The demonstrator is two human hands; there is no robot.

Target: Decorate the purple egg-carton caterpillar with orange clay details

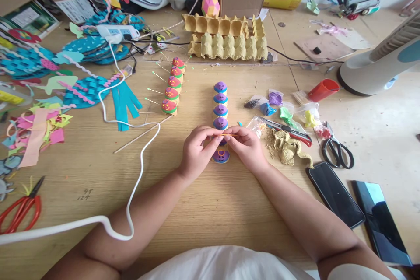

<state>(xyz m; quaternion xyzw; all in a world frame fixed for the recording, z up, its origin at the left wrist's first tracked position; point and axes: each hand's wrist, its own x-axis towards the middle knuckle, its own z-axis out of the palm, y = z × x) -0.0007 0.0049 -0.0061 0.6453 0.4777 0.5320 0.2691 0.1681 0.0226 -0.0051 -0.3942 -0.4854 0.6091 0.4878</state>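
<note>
- My left hand (201, 148) and right hand (246, 144) meet at the centre of the frame, thumbs and fingertips pinched narrow on a thin orange strand (226, 134), probably soft clay.
- The strand runs left to right, one hand at each end, so neither is clearly nearer.
- Below my fingertips lies the purple-and-blue egg-carton caterpillar (220, 110), its long axis running up and down the frame, crosswise to the strand.
- My fingers partly hide its second-nearest cup; I cannot tell whether the strand touches it.
- Just below the strand in the frame, towards me, sits the nearest cup (225, 158), with orange outlines on its purple face; the visible cups farther up show none.
- The red-and-green egg-carton caterpillar (172, 88) lies left of centre, well apart from my left hand; the utility knife (288, 129) lies to the right of my right hand.
</note>
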